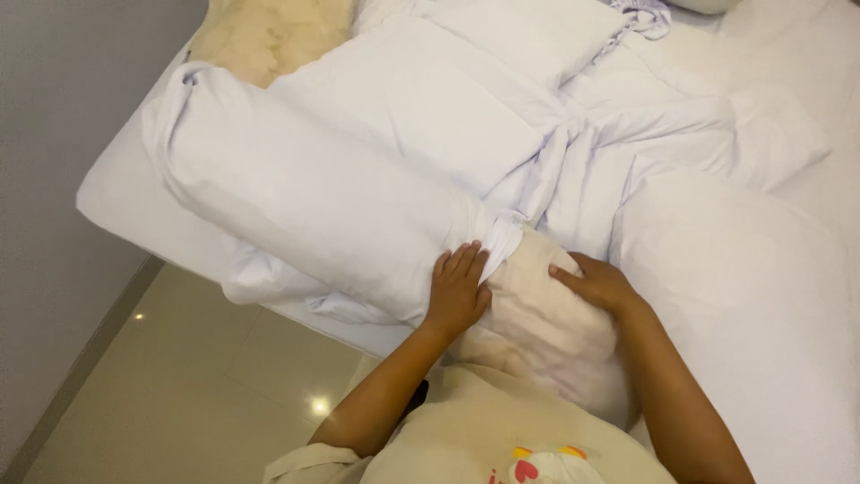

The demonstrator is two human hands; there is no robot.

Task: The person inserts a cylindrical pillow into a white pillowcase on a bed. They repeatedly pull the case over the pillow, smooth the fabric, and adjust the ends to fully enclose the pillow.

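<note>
Two hands are at work on the long cylindrical bolster, whose bare cream-coloured end (546, 314) lies nearest you at the bed edge while its white fabric cover (313, 202) sheathes the remainder. Your left hand (459, 289) lies flat with fingers together, pinching the bunched cover hem against the bolster; your right hand (598, 282) curls loosely over the bare end, pressing it rather than closing around it. Risk: the hem is gathered in a tight fold, so pressure from one side only could make the cover twist or jam. The bolster overhangs the mattress edge, and a loose hold could let it roll toward the glossy beige tiled floor (179, 394). Beyond, a rumpled white duvet (627, 143) crowds the bolster, with a large white pillow (752, 296) beside your right arm. Farther off lie another white pillow (528, 31) and a cream fleecy throw (269, 36).
</note>
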